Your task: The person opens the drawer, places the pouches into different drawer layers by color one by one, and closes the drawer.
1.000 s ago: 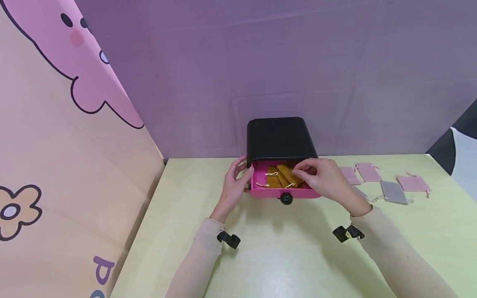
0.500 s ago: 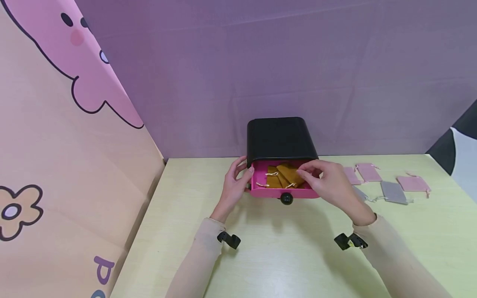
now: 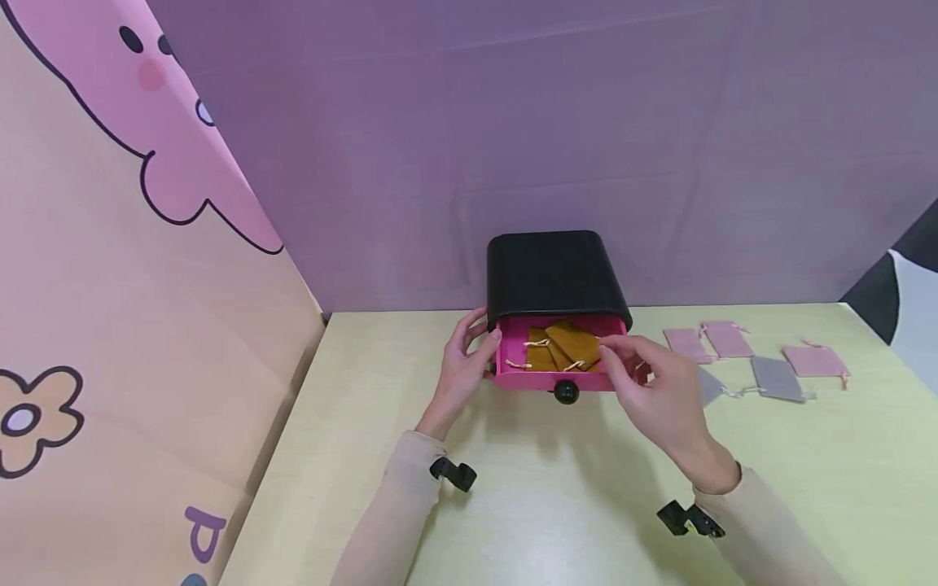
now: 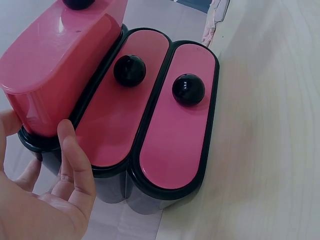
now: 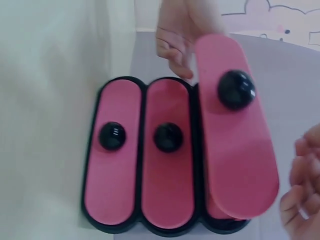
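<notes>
A black cabinet [image 3: 557, 273] has its top pink drawer [image 3: 538, 380] pulled out. Several mustard drawstring pouches [image 3: 567, 346] with pale cords lie inside. My left hand [image 3: 463, 370] holds the cabinet's left side, thumb at the drawer's edge; in the left wrist view its fingers curve round the black rim. My right hand [image 3: 663, 399] is by the drawer's right front corner, thumb and forefinger close together with no pouch seen between them. In the right wrist view that hand [image 5: 306, 182] has loosely bent fingers, apart from the drawer.
Two shut pink drawers with black knobs [image 4: 188, 90] sit below the pulled-out one. To the right on the table [image 3: 542, 496] lie pink pouches [image 3: 815, 360] and grey pouches [image 3: 778, 379]. A purple cloth [image 3: 513, 122] hangs behind, and a printed panel [image 3: 132, 325] stands left.
My right hand has drawn back from the mustard pouches, to the right and towards me, past the drawer's edge. The pouches lie much as before. My left hand has stayed in place.
</notes>
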Demonstrator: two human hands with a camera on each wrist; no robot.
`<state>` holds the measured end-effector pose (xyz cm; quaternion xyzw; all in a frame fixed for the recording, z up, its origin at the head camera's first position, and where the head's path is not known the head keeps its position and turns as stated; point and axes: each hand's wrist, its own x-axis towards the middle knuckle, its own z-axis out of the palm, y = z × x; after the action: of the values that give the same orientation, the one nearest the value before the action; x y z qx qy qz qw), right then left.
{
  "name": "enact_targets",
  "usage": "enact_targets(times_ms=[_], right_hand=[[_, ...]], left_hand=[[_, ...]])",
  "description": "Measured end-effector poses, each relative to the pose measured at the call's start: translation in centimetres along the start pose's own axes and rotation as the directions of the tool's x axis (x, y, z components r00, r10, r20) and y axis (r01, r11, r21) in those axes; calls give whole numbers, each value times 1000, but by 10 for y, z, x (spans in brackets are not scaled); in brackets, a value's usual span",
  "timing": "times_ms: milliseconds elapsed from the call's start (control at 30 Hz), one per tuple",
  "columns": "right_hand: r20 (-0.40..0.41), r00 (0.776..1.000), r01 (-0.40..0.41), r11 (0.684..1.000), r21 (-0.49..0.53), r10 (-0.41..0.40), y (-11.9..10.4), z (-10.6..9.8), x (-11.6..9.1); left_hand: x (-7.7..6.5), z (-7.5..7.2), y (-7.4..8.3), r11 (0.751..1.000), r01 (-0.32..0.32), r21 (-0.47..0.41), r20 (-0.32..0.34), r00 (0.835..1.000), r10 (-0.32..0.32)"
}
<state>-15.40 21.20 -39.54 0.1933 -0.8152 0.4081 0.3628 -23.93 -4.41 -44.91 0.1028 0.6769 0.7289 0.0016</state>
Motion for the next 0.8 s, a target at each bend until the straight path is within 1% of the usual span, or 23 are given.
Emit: enact_targets(times_ms=[133,233,300,367,433,500,600,700,800], right_hand=[[-37,994,104,992,68,-102,3,6,-14],[-38,986,164,983,85,-161,7,13,-26],[-35,980,199,978,68,-197,10,18,-32],[-21,976,219,975,24,-219,11,22,-38],[0,969,247,968,-40,-247,11,25,-42],[25,960,281,952,-119,-280,10,28,-45],[77,951,311,923,-226,-301,8,29,-48],[119,949,313,907,-283,-291,7,29,-49],[135,947,320,896,-308,-292,5,28,-49]], left_hand=[[0,1,0,1000,5,18,-7,1000,-5],[0,2,0,1000,9,28,-12,1000,-8],[0,2,0,1000,7,28,-12,1000,-6],[0,2,1,1000,5,27,-13,1000,-5],[0,1,1,1000,3,23,-14,1000,-3],[0,1,1,1000,4,20,-17,1000,-4],[1,1,0,1000,5,19,-16,1000,-5],[1,1,-1,1000,4,16,-12,1000,-4],[0,2,-1,1000,4,17,-8,1000,-4]])
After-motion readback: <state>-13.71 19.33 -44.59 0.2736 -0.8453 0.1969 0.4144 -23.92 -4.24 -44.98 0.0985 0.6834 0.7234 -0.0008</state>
